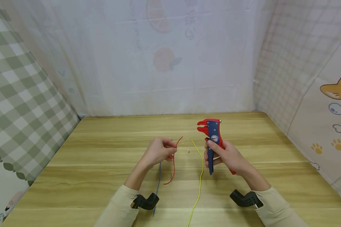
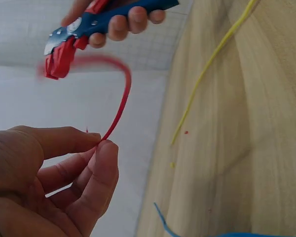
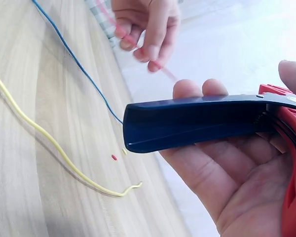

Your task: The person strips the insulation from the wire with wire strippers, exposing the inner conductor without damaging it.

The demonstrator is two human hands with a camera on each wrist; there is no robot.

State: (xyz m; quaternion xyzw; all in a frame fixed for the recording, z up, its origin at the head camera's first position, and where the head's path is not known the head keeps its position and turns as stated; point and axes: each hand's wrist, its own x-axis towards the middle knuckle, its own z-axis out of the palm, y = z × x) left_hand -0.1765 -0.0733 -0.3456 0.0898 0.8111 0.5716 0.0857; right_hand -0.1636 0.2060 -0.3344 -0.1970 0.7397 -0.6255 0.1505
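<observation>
One red wire [image 2: 126, 89], held up for work with a stripping tool [image 1: 213, 134] above a wooden bench [image 1: 82, 164]. The wire is raised over mid-bench, short of the far edge and well apart from both far corners. The left hand [image 1: 159, 151] pinches it between thumb and fingertip, the remaining fingers bent, and a free length curves out toward the tool. The right hand [image 1: 230, 156] has its fingers curled round the tool's handle, with the thumb against the body. The tool's jaws stand apart and point toward the left hand; in the head view the wire's tip lies short of them. The yellow wire [image 3: 59, 148] runs from mid-bench toward the near edge; the blue wire [image 3: 67, 49] lies on the left-hand side. A red scrap [image 3: 114, 157] and a yellow scrap [image 3: 124, 151] rest between the two wires.

The step appears to be the stripping of the red wire, with the cut at this end not under way. Blur hides whether the tip is already bare. If it is covered, the next move calls for guiding it into the jaws, keeping the pinch firm, and squeezing the handles.
</observation>
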